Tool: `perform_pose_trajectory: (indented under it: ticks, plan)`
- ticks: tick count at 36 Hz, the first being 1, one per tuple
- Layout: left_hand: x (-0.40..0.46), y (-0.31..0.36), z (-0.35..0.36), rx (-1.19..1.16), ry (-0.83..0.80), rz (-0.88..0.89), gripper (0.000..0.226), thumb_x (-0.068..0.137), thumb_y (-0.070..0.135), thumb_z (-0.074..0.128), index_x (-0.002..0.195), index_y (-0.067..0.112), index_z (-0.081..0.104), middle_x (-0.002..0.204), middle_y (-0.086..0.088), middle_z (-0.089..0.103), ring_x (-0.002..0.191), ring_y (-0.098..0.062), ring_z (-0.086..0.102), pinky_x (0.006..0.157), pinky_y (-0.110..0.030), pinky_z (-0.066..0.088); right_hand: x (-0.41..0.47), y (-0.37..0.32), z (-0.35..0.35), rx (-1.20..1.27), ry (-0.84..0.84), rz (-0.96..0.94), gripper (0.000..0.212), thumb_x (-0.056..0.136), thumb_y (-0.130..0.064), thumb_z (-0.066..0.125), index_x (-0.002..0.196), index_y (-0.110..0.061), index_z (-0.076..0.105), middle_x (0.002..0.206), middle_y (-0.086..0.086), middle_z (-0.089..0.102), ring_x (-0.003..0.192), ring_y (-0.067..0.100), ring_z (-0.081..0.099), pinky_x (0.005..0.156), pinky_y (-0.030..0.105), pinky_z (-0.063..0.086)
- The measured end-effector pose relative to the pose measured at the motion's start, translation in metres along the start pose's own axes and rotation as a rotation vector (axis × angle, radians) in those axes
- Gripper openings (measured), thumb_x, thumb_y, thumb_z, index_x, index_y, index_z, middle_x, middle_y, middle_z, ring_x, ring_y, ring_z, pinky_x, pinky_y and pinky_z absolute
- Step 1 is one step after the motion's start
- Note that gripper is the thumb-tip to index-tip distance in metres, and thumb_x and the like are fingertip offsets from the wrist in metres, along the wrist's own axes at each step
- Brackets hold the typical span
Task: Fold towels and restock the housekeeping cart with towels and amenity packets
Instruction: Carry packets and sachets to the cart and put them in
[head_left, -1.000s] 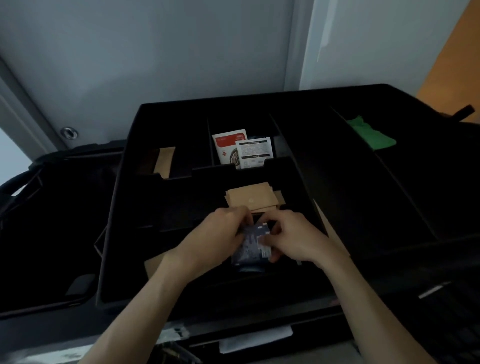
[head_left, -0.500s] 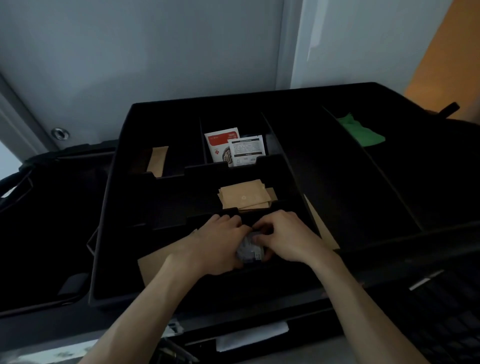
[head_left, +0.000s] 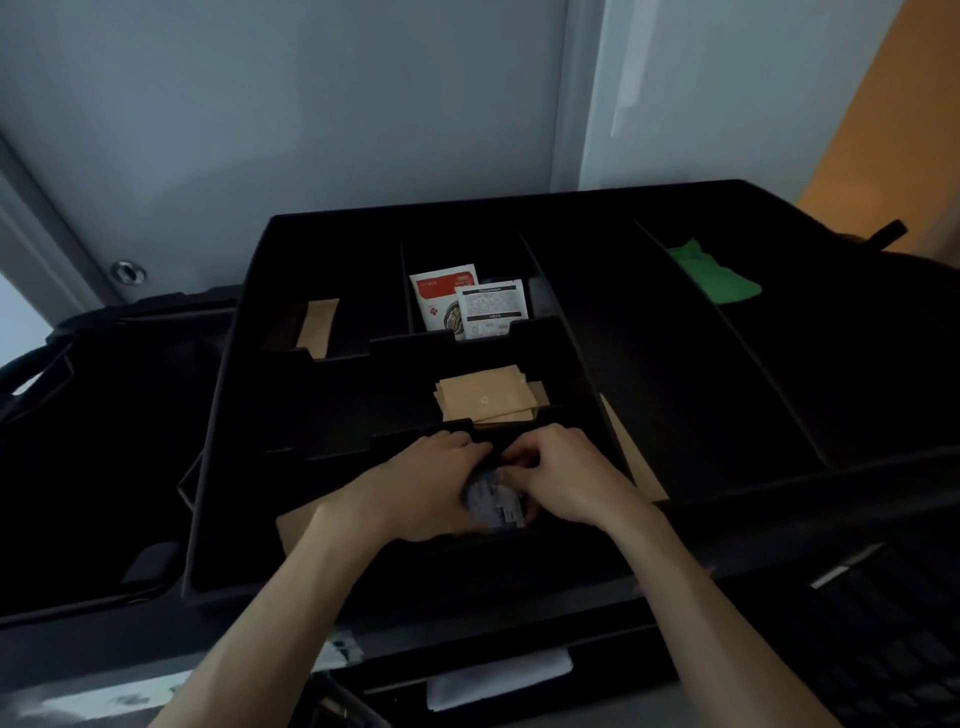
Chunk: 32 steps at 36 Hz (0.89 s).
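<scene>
Packets: small, light, slippery stack; hold by the edges.
Left hand: fingers grip the stack.
Right hand: fingers pinch it, at 3 o'clock.

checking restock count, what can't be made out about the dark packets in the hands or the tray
- Dark grey amenity packets: head view; count and print hidden by left hand and right hand, blurred.
- Black compartment tray: unlit floor, contents unclear.
- Red-and-white sachet: text too small.
</scene>
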<state>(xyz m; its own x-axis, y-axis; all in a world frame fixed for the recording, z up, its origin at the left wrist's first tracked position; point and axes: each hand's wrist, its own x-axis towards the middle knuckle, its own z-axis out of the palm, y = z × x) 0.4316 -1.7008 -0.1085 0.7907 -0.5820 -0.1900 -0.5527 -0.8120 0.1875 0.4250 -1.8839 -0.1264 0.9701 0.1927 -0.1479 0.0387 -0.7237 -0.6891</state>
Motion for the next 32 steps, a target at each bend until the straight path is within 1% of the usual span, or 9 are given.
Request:
perform_pose_trajectory:
  ticks: [2, 4, 8, 10, 12, 15, 20, 24, 32]
  plan:
    - [-0.004, -0.002, -0.005, -0.103, 0.002, -0.025, 0.087, 0.084, 0.053, 0.071, 0.155, 0.020, 0.032, 0.140, 0.003, 0.046, 0.131, -0.013, 0.040, 0.110, -0.024, 0.033, 0.000, -0.001, 0.000, 0.020, 0.070, 0.008, 0.023, 0.093, -0.033, 0.066, 0.112, -0.021, 0.071, 0.092, -0.010, 0.069, 0.064, 0.004, 0.068, 0.055, 0.013, 0.050]
    - [-0.010, -0.003, -0.011, -0.234, 0.086, -0.035, 0.079, 0.086, 0.051, 0.070, 0.152, 0.024, 0.038, 0.142, 0.008, 0.047, 0.133, -0.009, 0.039, 0.106, -0.016, 0.029, 0.001, -0.002, -0.001, -0.018, 0.201, -0.009, 0.017, 0.093, -0.032, 0.066, 0.107, -0.025, 0.073, 0.092, -0.013, 0.068, 0.076, 0.002, 0.066, 0.059, 0.011, 0.045]
    - [-0.024, -0.003, -0.018, -0.470, 0.499, -0.067, 0.044, 0.093, 0.036, 0.066, 0.133, 0.021, 0.059, 0.124, 0.006, 0.062, 0.115, -0.007, 0.057, 0.101, -0.025, 0.047, -0.001, -0.013, -0.005, 0.080, 0.378, -0.097, 0.014, 0.093, -0.028, 0.066, 0.104, -0.026, 0.074, 0.088, -0.020, 0.066, 0.079, -0.007, 0.062, 0.063, 0.004, 0.042]
    - [-0.031, -0.001, -0.018, -0.736, 0.657, -0.097, 0.034, 0.095, 0.031, 0.064, 0.127, 0.020, 0.065, 0.116, 0.008, 0.068, 0.108, -0.004, 0.063, 0.096, -0.025, 0.052, -0.004, -0.022, -0.005, 0.180, 0.417, -0.159, 0.017, 0.093, -0.030, 0.066, 0.107, -0.024, 0.073, 0.092, -0.019, 0.068, 0.085, -0.011, 0.062, 0.070, 0.000, 0.042]
    - [-0.036, 0.003, -0.016, -1.027, 0.755, -0.110, 0.026, 0.098, 0.031, 0.059, 0.121, 0.022, 0.068, 0.110, 0.007, 0.072, 0.105, -0.006, 0.067, 0.092, -0.025, 0.054, -0.007, -0.030, -0.003, 0.284, 0.426, -0.212, 0.020, 0.094, -0.032, 0.064, 0.110, -0.023, 0.073, 0.096, -0.017, 0.070, 0.092, -0.010, 0.063, 0.077, 0.003, 0.044]
    - [-0.045, 0.009, -0.010, -1.241, 0.850, -0.122, 0.025, 0.101, 0.031, 0.053, 0.117, 0.021, 0.070, 0.109, 0.004, 0.074, 0.103, -0.012, 0.070, 0.089, -0.026, 0.056, -0.013, -0.043, 0.005, 0.408, 0.395, -0.241, 0.022, 0.096, -0.033, 0.062, 0.112, -0.022, 0.072, 0.101, -0.014, 0.072, 0.097, -0.005, 0.064, 0.085, 0.010, 0.049]
    - [-0.066, 0.024, 0.004, -1.353, 0.938, -0.170, 0.029, 0.103, 0.033, 0.049, 0.118, 0.019, 0.070, 0.113, 0.002, 0.074, 0.107, -0.016, 0.069, 0.092, -0.032, 0.057, -0.028, -0.057, 0.024, 0.536, 0.335, -0.278, 0.026, 0.097, -0.038, 0.058, 0.113, -0.022, 0.072, 0.105, -0.011, 0.073, 0.102, 0.001, 0.066, 0.095, 0.028, 0.053]
    - [-0.092, 0.046, 0.014, -1.336, 1.015, -0.236, 0.034, 0.103, 0.038, 0.047, 0.120, 0.019, 0.069, 0.117, 0.001, 0.072, 0.111, -0.017, 0.068, 0.098, -0.039, 0.052, -0.044, -0.064, 0.032, 0.644, 0.253, -0.325, 0.028, 0.099, -0.038, 0.056, 0.115, -0.022, 0.071, 0.110, -0.012, 0.073, 0.104, 0.002, 0.067, 0.097, 0.030, 0.053]
    - [-0.140, 0.103, 0.027, -1.194, 1.352, -0.426, 0.033, 0.100, 0.041, 0.052, 0.115, 0.019, 0.071, 0.112, 0.001, 0.074, 0.104, -0.018, 0.070, 0.098, -0.043, 0.053, -0.084, -0.071, 0.032, 0.783, 0.060, -0.494, 0.032, 0.099, -0.039, 0.050, 0.114, -0.021, 0.071, 0.107, -0.007, 0.074, 0.102, 0.010, 0.070, 0.095, 0.036, 0.054]
